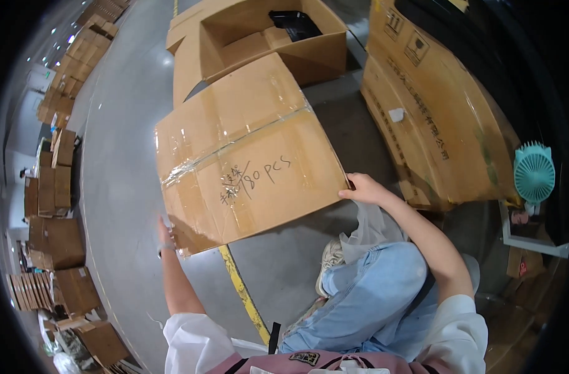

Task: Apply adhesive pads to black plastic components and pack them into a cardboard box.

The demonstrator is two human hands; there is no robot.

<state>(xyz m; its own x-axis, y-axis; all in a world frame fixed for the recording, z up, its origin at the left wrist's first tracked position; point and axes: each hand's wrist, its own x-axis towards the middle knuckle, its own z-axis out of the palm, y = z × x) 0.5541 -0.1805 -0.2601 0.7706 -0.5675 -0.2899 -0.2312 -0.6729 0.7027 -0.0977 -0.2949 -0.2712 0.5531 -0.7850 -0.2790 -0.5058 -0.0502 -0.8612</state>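
A large taped cardboard box [253,156] with handwriting on its face is tilted up in front of me. My right hand [364,189] grips its right edge near the lower corner, thumb on the near side and fingers bent round the edge. At the lower left corner, my left hand [166,237] presses against the side, its fingers partly hidden by the box. Strips of clear tape cross the face and shine at the left edge. Just beyond it stands an open cardboard box [334,59] with a black plastic item [296,26] inside.
To the right stands a tall cardboard carton [421,118]. A turquoise fan [534,172] is at the far right. Clear plastic film [372,224] lies by my knee. A yellow floor line [244,293] runs beneath. Stacked cartons [54,187] line the left.
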